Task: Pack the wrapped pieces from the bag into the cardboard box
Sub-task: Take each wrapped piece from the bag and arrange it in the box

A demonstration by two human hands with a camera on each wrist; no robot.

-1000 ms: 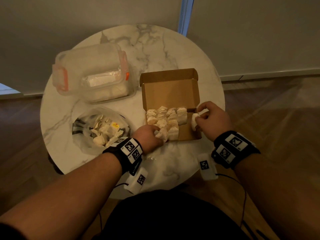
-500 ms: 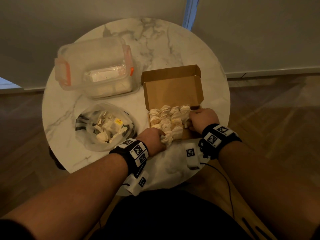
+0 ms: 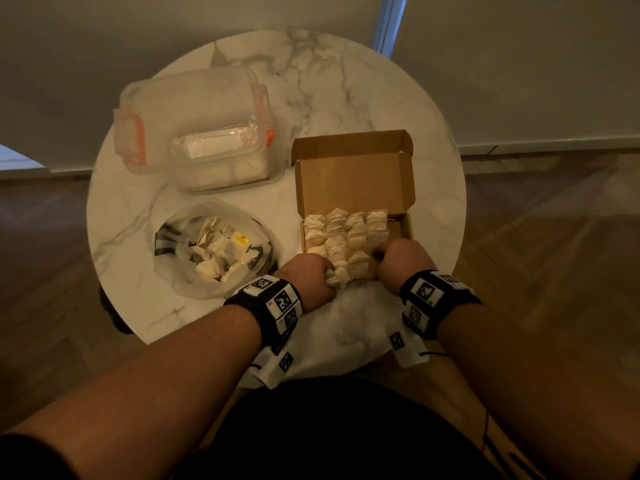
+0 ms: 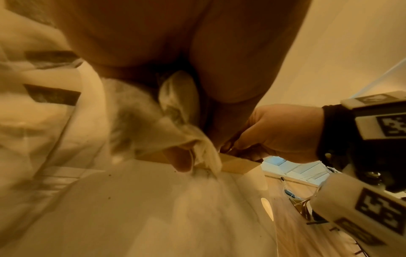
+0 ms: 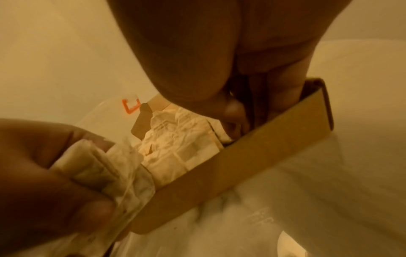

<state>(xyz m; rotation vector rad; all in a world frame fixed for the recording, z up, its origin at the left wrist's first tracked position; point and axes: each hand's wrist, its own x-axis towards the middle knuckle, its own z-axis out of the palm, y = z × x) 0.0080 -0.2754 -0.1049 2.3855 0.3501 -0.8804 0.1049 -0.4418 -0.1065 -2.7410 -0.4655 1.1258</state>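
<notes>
Round marble table [image 3: 322, 84] on dim wooden floor [image 3: 554, 237], pale wall [image 3: 138, 29].

A lidded clear plastic container [image 3: 194, 129] sits on the round marble table [image 3: 325, 84].

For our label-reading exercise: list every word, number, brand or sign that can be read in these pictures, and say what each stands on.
No text can be read.
Yellow label inside the plastic bag: red mark and print, too small and blurred.
Wristbands: black-and-white square code markers, no letters.
Cardboard box: no print visible.

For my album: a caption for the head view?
Both hands, left and right, tuck wrapped pieces into a cardboard box.
</notes>
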